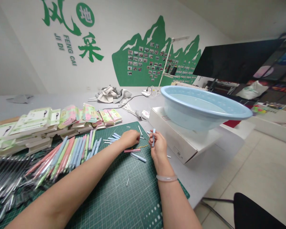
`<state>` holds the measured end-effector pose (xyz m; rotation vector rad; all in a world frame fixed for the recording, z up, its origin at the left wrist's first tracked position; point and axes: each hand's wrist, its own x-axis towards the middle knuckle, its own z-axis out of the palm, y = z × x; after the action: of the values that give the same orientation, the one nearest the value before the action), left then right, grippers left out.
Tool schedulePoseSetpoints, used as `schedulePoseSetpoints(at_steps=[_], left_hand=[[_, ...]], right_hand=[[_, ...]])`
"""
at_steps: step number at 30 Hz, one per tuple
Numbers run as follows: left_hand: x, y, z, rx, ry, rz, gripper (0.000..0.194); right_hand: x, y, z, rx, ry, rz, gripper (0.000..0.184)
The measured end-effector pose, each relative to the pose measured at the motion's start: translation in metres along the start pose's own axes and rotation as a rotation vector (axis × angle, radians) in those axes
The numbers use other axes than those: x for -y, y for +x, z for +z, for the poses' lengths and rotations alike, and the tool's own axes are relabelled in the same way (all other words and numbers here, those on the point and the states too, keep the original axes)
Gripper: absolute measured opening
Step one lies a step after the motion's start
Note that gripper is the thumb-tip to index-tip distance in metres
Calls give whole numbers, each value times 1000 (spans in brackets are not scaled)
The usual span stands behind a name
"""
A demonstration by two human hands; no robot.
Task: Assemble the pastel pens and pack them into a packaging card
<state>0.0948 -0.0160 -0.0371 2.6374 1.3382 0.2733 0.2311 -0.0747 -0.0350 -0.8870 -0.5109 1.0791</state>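
Observation:
My right hand (pixel 158 145) pinches a light blue pen barrel (pixel 153 137), held upright above the green cutting mat (pixel 114 197). My left hand (pixel 130 139) rests curled on the mat, its fingers hiding whatever lies beneath them. Close to those fingers are a thin white stick (pixel 140 130) and a fan of short blue and white pen parts (pixel 111 138). Between my hands lie a pink barrel (pixel 132 150) and a pale blue barrel (pixel 138 157). Left of my forearm, pastel pens (pixel 71 156) lie side by side.
Stacked card packets (pixel 33 121) and clear-wrapped pens (pixel 7 181) fill the left. A pale blue basin (pixel 200 108) sits on a white box (pixel 181 136) to the right. Crumpled cloth (pixel 109 94) and a power adapter (pixel 146 93) lie behind. A black chair (pixel 255 213) stands low right.

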Motion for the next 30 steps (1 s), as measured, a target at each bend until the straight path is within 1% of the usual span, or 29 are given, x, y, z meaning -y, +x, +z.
schedulePoseSetpoints(at_steps=[4, 7, 11, 14, 15, 17, 19, 21, 23, 24, 25, 27, 30], left_hand=[[7, 2, -6, -25, 3, -7, 13], [10, 7, -9, -39, 11, -2, 14], [6, 8, -2, -30, 12, 2, 11], [7, 1, 4, -33, 2, -20, 9], [11, -3, 4, -36, -4, -36, 9], [26, -9, -2, -48, -17, -89, 8], [48, -12, -14, -76, -29, -166, 12], [71, -11, -30, -115, -41, -244, 19], [89, -7, -44, -133, -65, -271, 28], [95, -5, -49, -133, -80, -268, 29], [97, -3, -54, -127, -97, -255, 28], [91, -3, -58, -102, -128, -219, 26], [64, -14, -53, -38, -193, -115, 22]], right_hand=[[3, 3, -4, -45, -4, -27, 21], [3, 4, -6, -69, -2, -48, 20], [1, 4, -5, -48, -31, -46, 19], [-2, 3, -4, -21, -81, -29, 19], [-3, 2, -3, -8, -104, -20, 18], [-5, 0, -1, 20, -142, -4, 17], [-6, -2, 1, 37, -159, 7, 15], [-7, -4, 1, 42, -170, 6, 14], [-6, -4, 1, 32, -176, 1, 15], [-5, -4, 1, 25, -177, 0, 15], [-4, -3, 0, 18, -178, 2, 16], [-3, -2, -1, 8, -176, 11, 17], [-2, -1, -1, 5, -175, 19, 17]])
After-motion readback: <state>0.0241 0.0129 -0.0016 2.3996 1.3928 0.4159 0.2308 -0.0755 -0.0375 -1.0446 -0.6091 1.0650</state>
